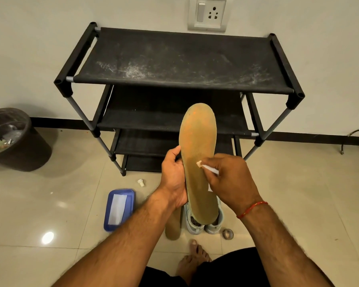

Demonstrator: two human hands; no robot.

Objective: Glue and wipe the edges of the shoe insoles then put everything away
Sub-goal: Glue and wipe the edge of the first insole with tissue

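My left hand (173, 179) grips the left edge of a tan insole (198, 141) and holds it upright in front of the shoe rack. My right hand (232, 181) holds a small white glue tube (209, 169) whose nozzle touches the insole's face near the middle. A second tan insole (173, 226) lies on the floor below my left wrist. A pair of pale shoes (203, 222) stands under the held insole. The tube's white cap (141, 182) lies on the tiles.
A black shoe rack (174, 63) with a dusty top shelf stands against the wall. A blue lid holding a white wipe (118, 209) lies on the floor at the left. A dark waste bin (15, 141) is far left. A tape roll (228, 233) lies by the shoes, my bare foot (193, 257) below.
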